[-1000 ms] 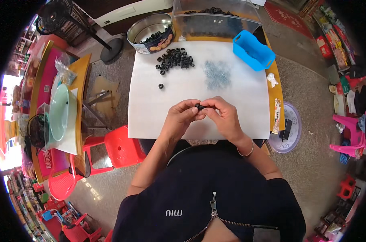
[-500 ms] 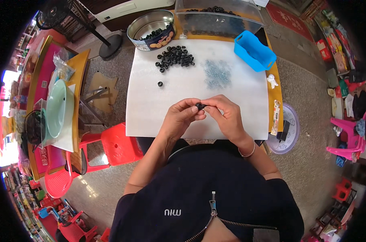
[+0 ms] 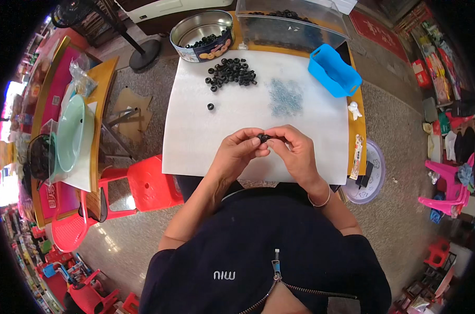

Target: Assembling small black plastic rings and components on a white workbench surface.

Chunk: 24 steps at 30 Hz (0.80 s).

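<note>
Over the near part of a white sheet [image 3: 195, 141], my two hands meet at a small black round part [image 3: 263, 138]. My left hand [image 3: 242, 144] pinches it between thumb and fingers. My right hand [image 3: 293, 150] is closed at its other side, with thumb and forefinger together on it. The fingers hide much of the part, so its exact kind is unclear. A heap of similar black ring-shaped parts [image 3: 232, 72] lies farther off to the left, and one single black part [image 3: 211, 107] sits nearer. To its right is a patch of tiny bluish, shiny pieces [image 3: 286, 98].
At the back stand a round tin [image 3: 202, 37] and a clear plastic box [image 3: 292, 31], both holding black parts. A blue basket [image 3: 334, 70] sits at the back right. A red stool [image 3: 153, 183] is left of the table, and a lilac basin [image 3: 373, 183] is low at right.
Both hands stay together on the black part, with the fingers shifting slightly around it. The whole view has turned a little; the things on the table look unmoved.
</note>
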{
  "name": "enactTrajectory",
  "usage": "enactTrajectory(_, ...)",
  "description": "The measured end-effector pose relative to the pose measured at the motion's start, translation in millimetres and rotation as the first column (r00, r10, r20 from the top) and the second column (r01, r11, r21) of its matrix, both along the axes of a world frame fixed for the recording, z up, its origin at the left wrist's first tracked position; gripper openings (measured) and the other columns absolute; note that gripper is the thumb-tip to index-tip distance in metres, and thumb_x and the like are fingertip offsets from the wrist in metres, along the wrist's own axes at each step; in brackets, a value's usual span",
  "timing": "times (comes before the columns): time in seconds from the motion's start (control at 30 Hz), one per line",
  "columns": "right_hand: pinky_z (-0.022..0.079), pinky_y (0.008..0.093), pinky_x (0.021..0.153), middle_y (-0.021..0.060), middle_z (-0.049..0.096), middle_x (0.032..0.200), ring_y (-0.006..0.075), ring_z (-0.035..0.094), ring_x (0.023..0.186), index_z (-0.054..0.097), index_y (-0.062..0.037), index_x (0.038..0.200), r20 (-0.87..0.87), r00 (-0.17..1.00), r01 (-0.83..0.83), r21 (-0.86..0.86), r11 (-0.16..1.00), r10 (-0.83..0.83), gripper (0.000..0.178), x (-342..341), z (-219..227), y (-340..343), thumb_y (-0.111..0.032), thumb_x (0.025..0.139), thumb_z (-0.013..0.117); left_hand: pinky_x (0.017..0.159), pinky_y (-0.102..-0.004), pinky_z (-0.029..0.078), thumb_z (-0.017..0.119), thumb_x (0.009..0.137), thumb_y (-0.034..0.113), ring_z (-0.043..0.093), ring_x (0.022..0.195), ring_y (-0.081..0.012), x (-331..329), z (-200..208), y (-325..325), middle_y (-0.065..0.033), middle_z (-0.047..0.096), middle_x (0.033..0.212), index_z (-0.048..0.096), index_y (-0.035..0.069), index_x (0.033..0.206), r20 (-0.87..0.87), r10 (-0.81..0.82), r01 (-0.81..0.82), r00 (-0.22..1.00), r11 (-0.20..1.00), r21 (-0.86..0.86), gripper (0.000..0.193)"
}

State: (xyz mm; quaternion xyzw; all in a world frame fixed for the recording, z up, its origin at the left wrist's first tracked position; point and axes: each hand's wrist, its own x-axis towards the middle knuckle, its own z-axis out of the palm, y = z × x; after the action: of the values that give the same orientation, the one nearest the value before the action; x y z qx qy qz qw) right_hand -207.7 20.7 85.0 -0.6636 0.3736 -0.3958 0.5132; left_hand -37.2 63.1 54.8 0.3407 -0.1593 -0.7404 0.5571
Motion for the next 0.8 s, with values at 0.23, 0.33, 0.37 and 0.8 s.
enactTrajectory(0.23,0.049,0.0253,0.069,0.0073,0.067,0.087,0.0134,0.063,0.080,0.067,0.0005,0.098,0.016,0.999,0.029,0.016,0.999,-0.029,0.014,-0.2,-3.1,-1.0,-0.002,0.085,0.061,0.080,-0.0308,0.057,0.060,0.091,0.007,0.066,0.085,-0.0181,2.0,-5.8,0.1,-0.0114,0.065,0.096,0.058,-0.002,0.114,-0.030,-0.006,0.006,1.000,1.000,-0.003,0.025)
enactTrajectory(0.33,0.049,0.0254,0.068,0.0078,0.067,0.088,0.0133,0.063,0.080,0.066,0.0003,0.097,0.042,0.999,0.028,-0.050,0.998,-0.026,0.013,-1.4,-0.8,-3.9,0.000,0.085,0.061,0.079,-0.0301,0.057,0.060,0.091,0.007,0.066,0.084,-0.0171,2.6,-3.9,0.6,-0.0110,0.065,0.095,0.058,-0.003,0.114,-0.040,0.002,-0.002,0.999,1.000,0.018,0.025)
enactTrajectory(0.37,0.049,0.0255,0.068,0.0079,0.067,0.088,0.0132,0.063,0.079,0.066,0.0003,0.096,0.014,1.000,0.017,-0.081,0.997,-0.016,0.013,-1.0,0.7,-4.2,0.000,0.084,0.061,0.079,-0.0299,0.057,0.060,0.091,0.007,0.065,0.084,-0.0168,2.8,-3.9,1.0,-0.0108,0.065,0.095,0.058,-0.003,0.114,-0.045,0.004,-0.003,0.999,1.000,0.016,0.025)
enactTrajectory(0.8,0.049,0.0275,0.066,0.0090,0.065,0.086,0.0164,0.062,0.075,0.065,0.0002,0.093,-0.131,0.991,-0.066,-0.232,0.971,0.036,0.012,3.4,7.9,-6.3,0.002,0.082,0.062,0.076,-0.0306,0.058,0.062,0.089,0.006,0.067,0.081,-0.0182,5.8,-3.0,1.5,-0.0126,0.067,0.094,0.060,-0.003,0.111,-0.006,0.001,-0.001,1.000,1.000,0.017,0.023)
